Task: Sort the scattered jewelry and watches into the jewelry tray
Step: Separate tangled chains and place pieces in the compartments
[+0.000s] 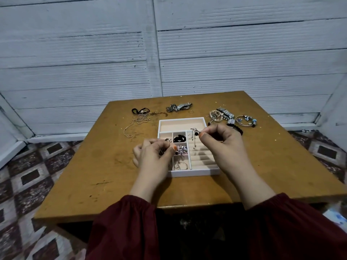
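Note:
A white jewelry tray (pixel 193 173) with beige lining sits mid-table. My right hand (pixel 223 143) pinches a thin chain with a dark bead (pixel 195 132) above the tray's ridged right section; the chain hangs down into it. My left hand (pixel 154 155) hovers over the tray's left compartments, its fingers curled round small dark pieces of jewelry (pixel 162 151). One small cell holds a black band (pixel 179 138); others hold silver pieces (pixel 182 148). Scattered on the table are thin chains (pixel 137 121), a metal watch (pixel 179 107), a second watch (pixel 225 112) and beaded bracelets (pixel 216 116).
A charm bangle (pixel 246 120) lies at the far right of the wooden table (pixel 93 175), and a small ring (pixel 191 112) near the first watch. A grey panelled wall stands behind the table. Patterned floor surrounds it.

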Motion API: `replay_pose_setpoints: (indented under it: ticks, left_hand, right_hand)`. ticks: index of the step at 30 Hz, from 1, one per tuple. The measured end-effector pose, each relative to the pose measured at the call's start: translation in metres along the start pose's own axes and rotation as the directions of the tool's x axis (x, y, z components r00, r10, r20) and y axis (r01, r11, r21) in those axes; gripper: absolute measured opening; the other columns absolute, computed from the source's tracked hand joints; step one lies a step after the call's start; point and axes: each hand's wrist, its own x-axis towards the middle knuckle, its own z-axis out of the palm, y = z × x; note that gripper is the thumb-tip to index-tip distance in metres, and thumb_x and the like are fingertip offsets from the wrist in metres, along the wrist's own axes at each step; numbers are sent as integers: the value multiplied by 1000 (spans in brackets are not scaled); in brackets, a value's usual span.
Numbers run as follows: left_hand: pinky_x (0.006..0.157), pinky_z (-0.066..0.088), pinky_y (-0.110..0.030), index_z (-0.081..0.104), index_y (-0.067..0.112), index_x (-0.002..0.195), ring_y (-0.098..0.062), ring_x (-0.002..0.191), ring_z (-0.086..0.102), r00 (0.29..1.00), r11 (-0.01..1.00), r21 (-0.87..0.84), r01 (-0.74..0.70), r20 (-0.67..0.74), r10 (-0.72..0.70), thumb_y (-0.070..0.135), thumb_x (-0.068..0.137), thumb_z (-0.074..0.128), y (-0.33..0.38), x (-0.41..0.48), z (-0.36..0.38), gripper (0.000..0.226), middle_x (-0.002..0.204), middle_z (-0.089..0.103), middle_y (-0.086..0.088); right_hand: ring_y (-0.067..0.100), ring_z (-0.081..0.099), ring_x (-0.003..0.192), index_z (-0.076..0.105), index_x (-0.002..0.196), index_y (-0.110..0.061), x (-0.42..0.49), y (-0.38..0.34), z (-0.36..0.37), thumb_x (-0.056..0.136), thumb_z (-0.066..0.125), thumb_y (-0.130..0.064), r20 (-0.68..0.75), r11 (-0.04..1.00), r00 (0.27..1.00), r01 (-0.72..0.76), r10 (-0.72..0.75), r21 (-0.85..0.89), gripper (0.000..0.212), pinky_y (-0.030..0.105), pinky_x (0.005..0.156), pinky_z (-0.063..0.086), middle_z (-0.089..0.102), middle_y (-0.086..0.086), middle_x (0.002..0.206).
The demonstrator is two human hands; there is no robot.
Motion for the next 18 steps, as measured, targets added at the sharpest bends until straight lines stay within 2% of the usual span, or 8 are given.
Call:
replay_pose_setpoints:
  ticks: [7,11,15,18]
  left_hand:
    - [84,11,-26,65,35,77,-13,115,24,1000,997,76,-3,4,2,42,84,66,-2,-1,4,10,108,48,13]
    - [83,10,-25,65,37,82,-14,116,23,1000,989,146,-16,-4,17,43,85,65,-1,-2,5,6,107,45,13]
    - [83,12,-27,68,36,90,-16,114,24,997,960,274,-66,-8,71,47,85,62,-3,-2,7,14,106,42,13]
    - [89,14,-31,70,35,93,-16,115,23,994,939,331,-95,-14,105,49,86,61,-5,-2,9,18,107,43,12]
  right_hand:
    - [-4,52,55,62,73,-12,-1,0,-1,83,65,0,2,1000,1000,-1,1,9,15,9,49,44,60,-2,72]
    - [-5,53,61,62,71,-15,-1,3,-2,82,66,0,2,1000,1000,15,-15,-5,20,10,59,45,61,-6,71]
    - [-5,53,61,62,70,-16,-1,5,-3,82,66,0,5,1000,1000,11,-11,6,20,9,60,44,61,-6,70]
    - [-6,53,61,62,69,-17,-2,6,-3,81,67,0,2,1000,1000,19,-19,-9,21,9,62,43,60,-8,70]
